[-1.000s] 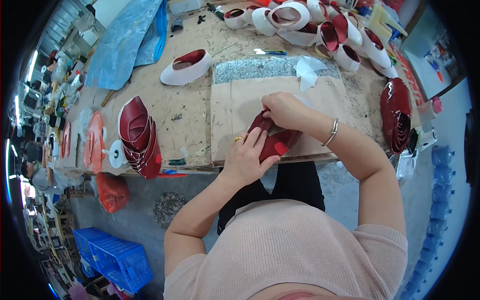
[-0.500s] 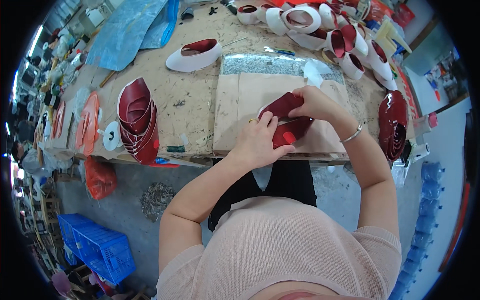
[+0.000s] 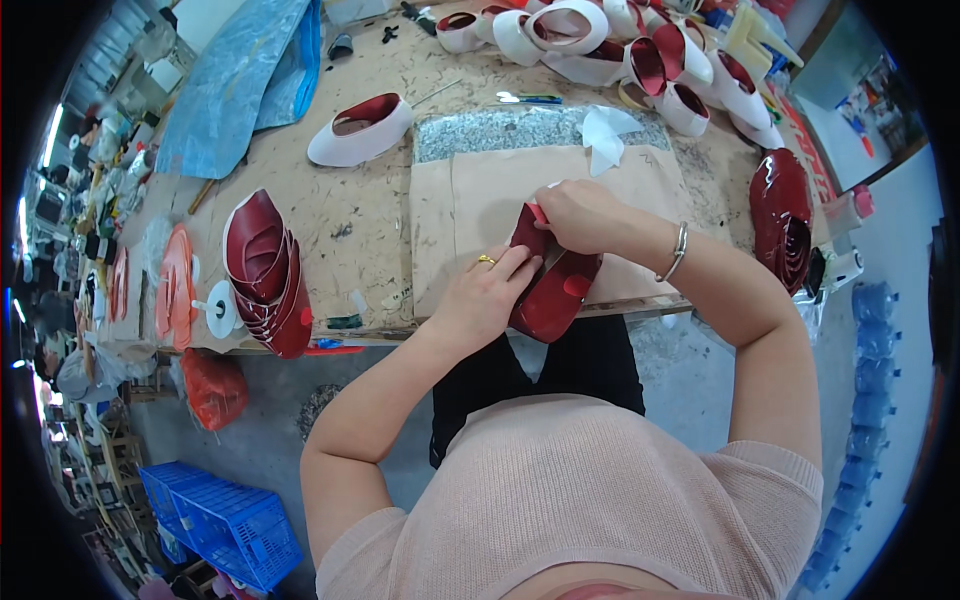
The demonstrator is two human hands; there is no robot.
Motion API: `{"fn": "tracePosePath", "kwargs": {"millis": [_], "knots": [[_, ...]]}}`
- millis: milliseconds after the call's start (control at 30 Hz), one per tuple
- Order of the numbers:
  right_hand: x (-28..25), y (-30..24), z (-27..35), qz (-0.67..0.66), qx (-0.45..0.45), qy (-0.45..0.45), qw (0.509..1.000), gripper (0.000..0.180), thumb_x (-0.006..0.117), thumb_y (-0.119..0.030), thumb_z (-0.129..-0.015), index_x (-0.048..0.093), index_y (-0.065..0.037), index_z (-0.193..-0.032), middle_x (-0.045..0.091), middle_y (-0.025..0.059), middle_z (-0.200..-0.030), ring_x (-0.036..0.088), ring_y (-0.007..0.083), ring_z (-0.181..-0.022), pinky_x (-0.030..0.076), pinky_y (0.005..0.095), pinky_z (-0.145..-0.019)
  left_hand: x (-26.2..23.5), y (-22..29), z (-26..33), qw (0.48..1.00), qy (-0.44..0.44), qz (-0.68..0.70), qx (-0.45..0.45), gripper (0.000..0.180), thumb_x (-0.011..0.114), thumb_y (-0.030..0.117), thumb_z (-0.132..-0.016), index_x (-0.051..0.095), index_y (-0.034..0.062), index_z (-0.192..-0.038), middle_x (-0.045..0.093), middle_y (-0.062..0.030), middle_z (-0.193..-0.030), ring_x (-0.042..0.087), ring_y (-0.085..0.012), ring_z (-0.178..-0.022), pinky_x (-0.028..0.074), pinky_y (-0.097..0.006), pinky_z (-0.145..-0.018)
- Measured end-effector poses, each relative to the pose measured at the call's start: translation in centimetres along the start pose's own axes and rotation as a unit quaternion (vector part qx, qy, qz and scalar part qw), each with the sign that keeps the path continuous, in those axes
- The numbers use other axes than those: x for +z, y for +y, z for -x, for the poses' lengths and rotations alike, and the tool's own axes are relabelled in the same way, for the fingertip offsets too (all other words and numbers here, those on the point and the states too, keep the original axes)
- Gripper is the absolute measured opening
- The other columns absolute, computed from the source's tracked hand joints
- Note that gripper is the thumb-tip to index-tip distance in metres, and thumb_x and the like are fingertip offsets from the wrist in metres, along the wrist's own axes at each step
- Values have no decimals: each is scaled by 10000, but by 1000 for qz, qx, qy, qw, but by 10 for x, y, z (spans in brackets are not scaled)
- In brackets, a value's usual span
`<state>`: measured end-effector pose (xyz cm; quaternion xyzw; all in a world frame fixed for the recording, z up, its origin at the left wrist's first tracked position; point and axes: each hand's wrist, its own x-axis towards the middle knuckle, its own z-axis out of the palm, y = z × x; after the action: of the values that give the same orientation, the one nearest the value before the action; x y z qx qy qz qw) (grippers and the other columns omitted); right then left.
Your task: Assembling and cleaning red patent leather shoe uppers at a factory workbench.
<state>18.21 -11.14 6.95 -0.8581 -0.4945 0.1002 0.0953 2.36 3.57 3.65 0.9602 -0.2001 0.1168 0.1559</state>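
- Since half a second ago, the dark red shoe upper (image 3: 552, 285) has swung round: it lay across my hands before, and now it hangs lengthwise over the near edge of the workbench (image 3: 370, 230), its rounded end toward my lap.
- Both hands have shifted with it; my right hand (image 3: 583, 215) now sits at the far, upper end and my left hand (image 3: 485, 295) along its left flank.
- My left hand is curled partway, fingers pressed flat on the glossy red side; a gold ring shows on one finger.
- My right hand is closed narrowly, pinching the top edge of the upper; a metal bangle circles that wrist.
- The upper looks smooth and shiny, like patent leather, folded into a long trough.
- Under it lies a brown paper sheet (image 3: 500, 195), matt and creased, with a speckled grey slab (image 3: 520, 130) beyond it.
- To my left a stack of red cut pieces (image 3: 265, 265) fans out, curved and glossy.
- A white shoe form with a red lining (image 3: 360, 130) rests farther off on the scuffed, pale wooden top.
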Motion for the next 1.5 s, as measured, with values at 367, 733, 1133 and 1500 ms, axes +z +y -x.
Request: {"fn": "tracePosePath", "kwargs": {"millis": [367,733,1133,1500], "knots": [[-12,2,6,-46,34,-17,998,222,676,-228,-811,627,-18,-864,662,189,-833,641,370,-820,502,444,-732,15,-20,-23,994,44,94,-18,421,548,-11,-747,616,58,-1157,554,-103,-1200,546,-308,-1071,433,-400,-930],[-7,9,2,-65,32,-20,997,243,687,-246,-805,632,-20,-874,660,190,-809,640,365,-823,499,440,-742,-5,-12,-1,992,115,-60,10,377,641,42,-722,658,82,-1097,616,-30,-1088,561,-244,-1053,438,-363,-872],[-9,10,10,-108,9,5,994,224,689,-217,-794,647,-39,-925,668,166,-824,642,351,-802,503,420,-737,1,-9,-21,974,119,111,-155,491,772,208,-711,626,68,-1159,570,-90,-1159,537,-282,-1072,428,-407,-903],[-24,11,31,-206,-48,-17,977,209,685,-130,-791,654,-101,-995,664,109,-916,629,299,-886,497,383,-784,10,-3,-15,982,158,-22,-103,560,758,224,-714,594,162,-1246,531,-50,-1288,481,-275,-1200,405,-414,-948]]}}
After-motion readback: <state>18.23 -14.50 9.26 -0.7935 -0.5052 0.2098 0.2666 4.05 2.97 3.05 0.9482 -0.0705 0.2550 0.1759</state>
